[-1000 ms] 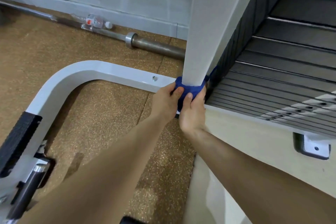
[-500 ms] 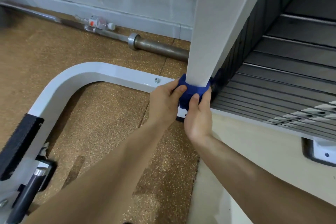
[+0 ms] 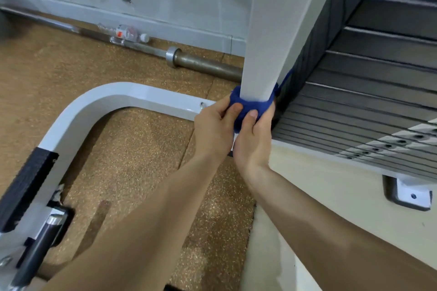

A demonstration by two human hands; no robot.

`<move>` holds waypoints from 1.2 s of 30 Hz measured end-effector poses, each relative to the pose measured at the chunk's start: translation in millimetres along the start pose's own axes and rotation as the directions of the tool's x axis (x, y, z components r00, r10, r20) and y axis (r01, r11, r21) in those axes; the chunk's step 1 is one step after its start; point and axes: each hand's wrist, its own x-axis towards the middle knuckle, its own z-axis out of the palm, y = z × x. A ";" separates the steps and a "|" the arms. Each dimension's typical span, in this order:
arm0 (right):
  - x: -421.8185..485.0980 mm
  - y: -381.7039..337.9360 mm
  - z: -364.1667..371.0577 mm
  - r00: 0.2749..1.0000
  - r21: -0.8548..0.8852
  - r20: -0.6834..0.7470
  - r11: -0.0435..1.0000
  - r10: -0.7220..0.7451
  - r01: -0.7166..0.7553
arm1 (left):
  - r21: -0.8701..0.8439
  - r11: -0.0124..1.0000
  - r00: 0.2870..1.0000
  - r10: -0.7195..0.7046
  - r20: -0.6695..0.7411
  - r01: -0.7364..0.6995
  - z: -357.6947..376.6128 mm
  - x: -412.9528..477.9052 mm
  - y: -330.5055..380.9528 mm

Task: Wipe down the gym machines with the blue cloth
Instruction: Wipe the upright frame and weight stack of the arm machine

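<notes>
- Blue cloth (image 3: 243, 104) wrapped round the foot of the white post (image 3: 267, 30), hugging its near face and both sides.
- Left hand (image 3: 214, 130) just left of the post, thumb pressed onto the cloth, fingers curled into it.
- Right hand (image 3: 254, 146) below the post's near right corner, gripping the cloth with the thumb on top.
- Compared with half a second ago: cloth and both hands a touch higher on the post, same two-handed hold.
- Left of the post, curved white frame tube (image 3: 106, 99); behind the post, barbell (image 3: 203, 65); right of the post, dark weight stack (image 3: 354, 106).
</notes>
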 end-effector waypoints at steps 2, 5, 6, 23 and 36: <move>2.5 27.8 -0.5 0.997 -0.113 0.007 0.991 0.076 -0.074 | 0.072 0.991 0.994 -0.109 0.003 0.109 9.5 1.4 -20.3; 9.4 58.8 -5.0 0.988 -0.297 -0.007 0.943 0.157 -0.152 | 0.182 0.955 0.969 -0.243 0.038 0.232 21.3 7.4 -49.7; 11.9 67.8 -6.6 0.984 -0.338 -0.010 0.926 0.177 -0.170 | 0.202 0.944 0.961 -0.274 0.040 0.261 24.3 9.9 -57.9; -6.7 -8.6 -34.8 0.979 -0.324 0.113 0.938 0.171 -0.126 | 0.197 0.951 0.963 -0.257 0.085 0.236 -17.5 -2.1 37.8; -65.8 -169.6 -172.6 0.934 -0.472 0.323 0.881 0.154 0.018 | 0.443 0.896 0.897 -0.211 0.388 0.019 -48.2 -76.6 197.3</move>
